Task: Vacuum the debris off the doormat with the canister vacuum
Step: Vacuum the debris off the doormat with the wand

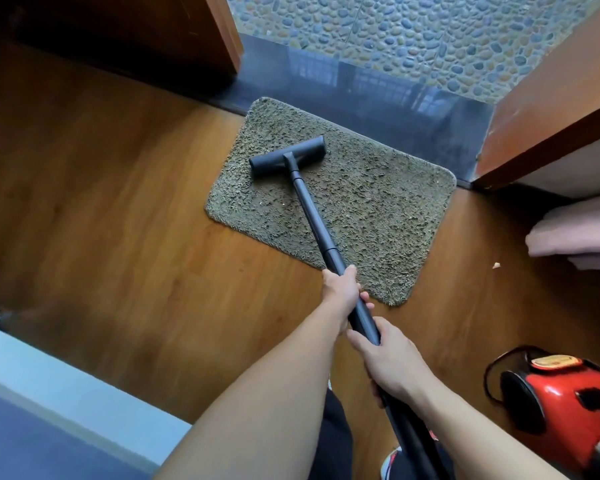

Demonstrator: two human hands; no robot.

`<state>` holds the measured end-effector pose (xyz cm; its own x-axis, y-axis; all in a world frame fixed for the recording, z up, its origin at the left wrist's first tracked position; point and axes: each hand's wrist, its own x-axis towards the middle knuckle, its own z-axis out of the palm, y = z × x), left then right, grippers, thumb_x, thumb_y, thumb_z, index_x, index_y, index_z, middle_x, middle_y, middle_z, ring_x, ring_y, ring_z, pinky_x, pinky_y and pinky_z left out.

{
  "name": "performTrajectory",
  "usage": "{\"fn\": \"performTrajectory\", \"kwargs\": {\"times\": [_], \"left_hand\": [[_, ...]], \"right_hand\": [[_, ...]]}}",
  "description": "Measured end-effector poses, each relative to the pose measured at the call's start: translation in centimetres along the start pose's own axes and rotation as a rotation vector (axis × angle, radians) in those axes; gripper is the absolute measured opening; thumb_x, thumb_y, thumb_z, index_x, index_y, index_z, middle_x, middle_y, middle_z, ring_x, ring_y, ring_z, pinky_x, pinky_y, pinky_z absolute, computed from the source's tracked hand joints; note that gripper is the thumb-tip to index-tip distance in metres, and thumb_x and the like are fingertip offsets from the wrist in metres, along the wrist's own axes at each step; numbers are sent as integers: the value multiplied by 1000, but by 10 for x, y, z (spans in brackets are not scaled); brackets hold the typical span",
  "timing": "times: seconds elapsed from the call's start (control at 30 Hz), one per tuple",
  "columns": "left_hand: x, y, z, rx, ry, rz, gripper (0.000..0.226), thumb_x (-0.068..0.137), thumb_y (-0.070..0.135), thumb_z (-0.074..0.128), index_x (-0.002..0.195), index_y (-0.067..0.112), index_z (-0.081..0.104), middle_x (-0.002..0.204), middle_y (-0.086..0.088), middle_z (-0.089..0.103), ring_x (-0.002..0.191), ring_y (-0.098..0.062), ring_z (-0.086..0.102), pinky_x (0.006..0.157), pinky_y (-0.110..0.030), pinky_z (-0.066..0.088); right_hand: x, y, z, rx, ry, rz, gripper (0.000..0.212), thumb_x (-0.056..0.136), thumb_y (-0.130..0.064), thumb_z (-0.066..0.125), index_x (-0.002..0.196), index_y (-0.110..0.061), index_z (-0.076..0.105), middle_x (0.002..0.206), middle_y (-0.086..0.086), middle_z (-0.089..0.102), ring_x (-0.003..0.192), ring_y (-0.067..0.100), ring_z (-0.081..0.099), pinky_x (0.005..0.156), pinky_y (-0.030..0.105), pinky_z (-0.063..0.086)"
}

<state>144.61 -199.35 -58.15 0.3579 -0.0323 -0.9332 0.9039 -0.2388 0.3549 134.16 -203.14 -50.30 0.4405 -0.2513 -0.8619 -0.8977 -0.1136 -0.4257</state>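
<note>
Both hands, left hand [340, 292] and right hand [392, 362], are gripping the black wand [312, 216]. Its floor nozzle [288, 155] is resting on the doormat [378, 209]

head cam | looks steeply down and forward | doormat [329, 199] central, near

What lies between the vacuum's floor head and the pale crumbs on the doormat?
Nothing visible. The floor head rests on the far left of the doormat; the pale crumbs lie nearer, left of the wand, with only mat pile between.
</note>
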Motion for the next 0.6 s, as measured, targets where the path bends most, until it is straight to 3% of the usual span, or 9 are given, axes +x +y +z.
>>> {"fn": "performTrajectory", "kwargs": {"times": [0.07,0.27,0.37,0.43,0.53,0.6], "left_hand": [[0,4,-3,5,2,-4,19,102,25,50,109,12,38,75,-6,47,47,-14,47,40,-23,45],[-21,-25,4,-54,10,-52,17,102,25,48,105,13,37,73,-6,45,47,-14,45,40,-22,45],[-43,-62,9,-108,18,-119,15,102,27,47,101,15,37,73,-7,44,47,-15,45,42,-24,47],[-59,-86,11,-128,22,-155,15,102,29,46,100,17,38,72,-7,44,48,-15,46,44,-26,48],[-71,-109,10,-145,33,-186,17,102,33,46,105,17,39,73,-7,46,49,-15,48,47,-26,50],[-72,-111,5,-144,46,-188,17,102,33,46,105,17,40,73,-7,47,49,-14,48,46,-26,50]], "right_hand": [[1,-5,2,-6,-6,-7,14,94,-42,56,92,-29,53,67,-2,61,52,20,59,54,35,52],[-25,13,-12,-18,-80,27,20,98,-38,55,98,-19,51,70,9,60,36,21,54,38,30,46],[-47,43,-21,-150,-101,26,21,97,-45,56,101,-24,54,73,1,64,48,17,60,50,34,53],[-63,64,-24,-217,-115,31,21,98,-47,56,108,-28,55,77,-2,65,50,9,59,55,27,51],[-76,83,-20,-250,-126,45,26,97,-51,55,116,-35,54,80,-4,67,54,8,60,63,29,54],[-77,86,-14,-264,-136,45,31,97,-54,53,123,-37,51,80,-7,64,53,7,57,58,24,50]]}}
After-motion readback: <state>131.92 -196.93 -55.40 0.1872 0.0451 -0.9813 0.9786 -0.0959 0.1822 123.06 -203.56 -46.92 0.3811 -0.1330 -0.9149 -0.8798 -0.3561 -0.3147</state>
